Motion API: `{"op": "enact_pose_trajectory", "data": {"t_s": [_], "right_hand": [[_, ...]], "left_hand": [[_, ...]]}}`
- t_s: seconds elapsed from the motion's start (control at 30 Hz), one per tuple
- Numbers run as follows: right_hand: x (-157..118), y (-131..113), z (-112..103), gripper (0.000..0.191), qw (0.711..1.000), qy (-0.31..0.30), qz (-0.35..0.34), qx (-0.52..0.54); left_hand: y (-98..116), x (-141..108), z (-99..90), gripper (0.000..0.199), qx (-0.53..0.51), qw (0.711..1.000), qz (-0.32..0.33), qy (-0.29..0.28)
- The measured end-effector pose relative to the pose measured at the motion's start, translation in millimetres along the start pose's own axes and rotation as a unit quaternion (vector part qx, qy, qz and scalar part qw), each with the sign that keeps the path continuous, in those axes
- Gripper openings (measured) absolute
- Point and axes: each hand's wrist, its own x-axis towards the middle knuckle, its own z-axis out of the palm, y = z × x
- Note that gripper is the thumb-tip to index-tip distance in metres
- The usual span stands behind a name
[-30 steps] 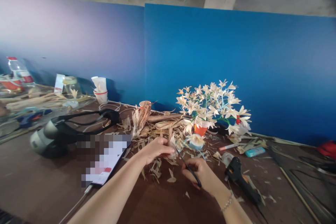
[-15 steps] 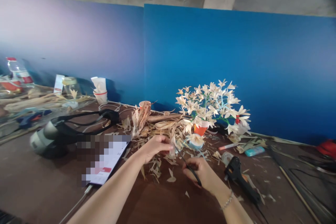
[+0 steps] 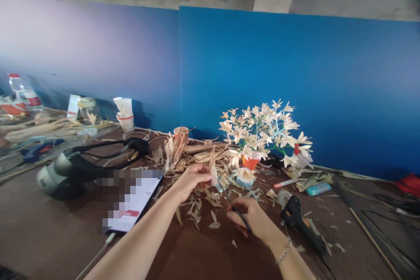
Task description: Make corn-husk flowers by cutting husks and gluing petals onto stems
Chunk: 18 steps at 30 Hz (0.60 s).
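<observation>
My left hand (image 3: 193, 180) pinches a pale dried husk piece (image 3: 213, 170) between thumb and fingers, its pointed end upward. Dark scissors (image 3: 239, 213) are in my right hand (image 3: 251, 216), with their tips close to the lower end of the husk piece. Beneath and behind both hands lie scattered husk scraps (image 3: 194, 210). Beyond my right hand, a bunch of cream husk flowers (image 3: 262, 129) stands in an orange paper cup (image 3: 250, 161). One more flower (image 3: 244, 174) rests low in front of that cup.
A phone (image 3: 138, 201) with a cable and a grey-black headset (image 3: 62, 173) lie at the left. On the right are a black glue gun (image 3: 302, 225), a turquoise packet (image 3: 318, 189) and a marker (image 3: 285, 183). White cups (image 3: 125, 121) stand by the blue partition (image 3: 203, 70).
The husk piece in my left hand now stands upright and shows more clearly above the fingers. My left hand has shifted slightly left. The scissors have barely moved.
</observation>
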Motion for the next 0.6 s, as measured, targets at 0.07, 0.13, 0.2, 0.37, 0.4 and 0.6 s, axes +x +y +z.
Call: {"op": "enact_pose_trajectory", "data": {"t_s": [0.07,0.13,0.2,0.37,0.4,0.6], "right_hand": [[0.1,0.2,0.4,0.018,1.000,0.001,0.007,0.001],[-0.2,-0.5,0.9,0.018,1.000,0.003,0.010,-0.003],[-0.6,-1.7,1.4,0.017,1.000,0.001,0.003,-0.005],[-2.1,-3.4,1.8,0.016,1.000,-0.008,-0.012,-0.003],[-2.2,-3.5,1.8,0.017,1.000,-0.008,-0.015,-0.006],[-2.1,-4.4,3.2,0.015,1.000,0.005,0.003,-0.022]], "left_hand": [[0.9,0.0,-0.7,0.025,-0.017,1.000,0.001,-0.004],[1.5,-0.3,-0.7,0.025,-0.030,0.999,0.004,-0.014],[1.4,-0.6,-0.1,0.025,-0.038,0.999,0.010,-0.020],[0.7,-1.1,2.1,0.023,-0.032,0.999,0.001,-0.017],[0.6,-1.2,2.4,0.023,-0.029,0.999,-0.001,-0.015],[-0.9,-1.8,3.4,0.022,-0.013,1.000,0.005,-0.016]]}}
